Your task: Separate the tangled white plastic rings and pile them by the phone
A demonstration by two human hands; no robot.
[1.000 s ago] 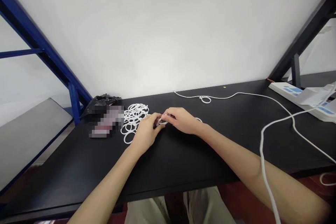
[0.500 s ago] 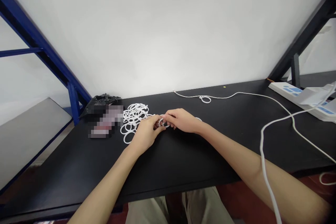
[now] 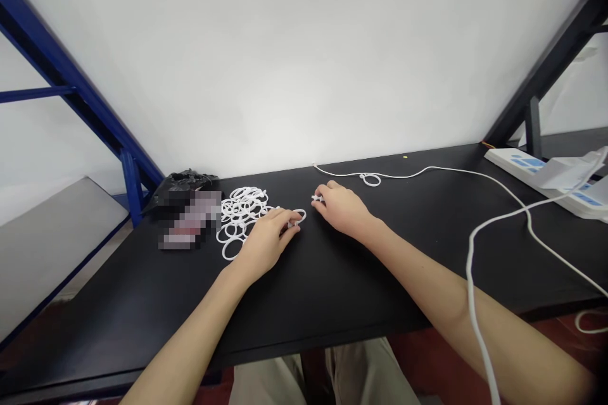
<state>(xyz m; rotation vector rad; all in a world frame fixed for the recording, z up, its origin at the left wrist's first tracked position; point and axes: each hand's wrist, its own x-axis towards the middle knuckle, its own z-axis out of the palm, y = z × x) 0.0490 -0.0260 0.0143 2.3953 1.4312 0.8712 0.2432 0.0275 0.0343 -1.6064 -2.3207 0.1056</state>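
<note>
A pile of several white rings (image 3: pixel 240 215) lies on the black table (image 3: pixel 332 278), left of my hands. My left hand (image 3: pixel 268 237) rests at the pile's right edge, its fingers closed on one white ring (image 3: pixel 298 216). My right hand (image 3: pixel 342 209) sits a little to the right and further back, and pinches a small white piece (image 3: pixel 317 199) at its fingertips. The two hands are apart.
A black bag (image 3: pixel 183 185) and a blurred patch lie left of the pile. A white cord with a loop (image 3: pixel 371 180) runs along the back edge to a power strip (image 3: pixel 546 174) at the right. Another white cable (image 3: pixel 475 278) crosses my right forearm. Blue frame at left.
My hands were together on one ring. My right hand has drawn away to the right and back with a small piece, while my left hand keeps the ring.
</note>
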